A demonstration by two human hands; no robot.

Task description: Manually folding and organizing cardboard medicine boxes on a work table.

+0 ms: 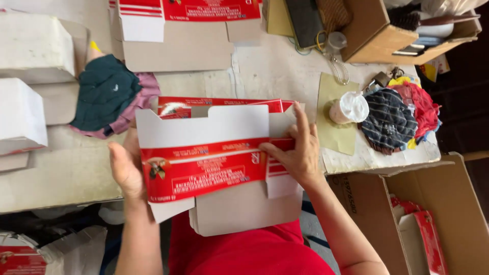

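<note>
red-white flat carton (204,170) | long axis left-right | left hand (125,168), right hand (300,153) at ends

- A pale worktable (66,178) fills most of the frame, its surface scuffed and stained.
- White blocks (30,48) stand along the left edge of the frame.
- A bundle of dark green and pink cloth (109,94) lies at upper left.
- A flattened carton (178,30) lies at top centre.
- An open brown box (387,35) sits at upper right, holding odds and ends.
- A heap of striped and red rags (400,119) rests at right, beside a white-capped jar (349,108) on a tan card (336,130).
- A large cardboard box (448,203) stands at lower right, below the table edge.
- Light is soft and even; the far right edge is dark.
</note>
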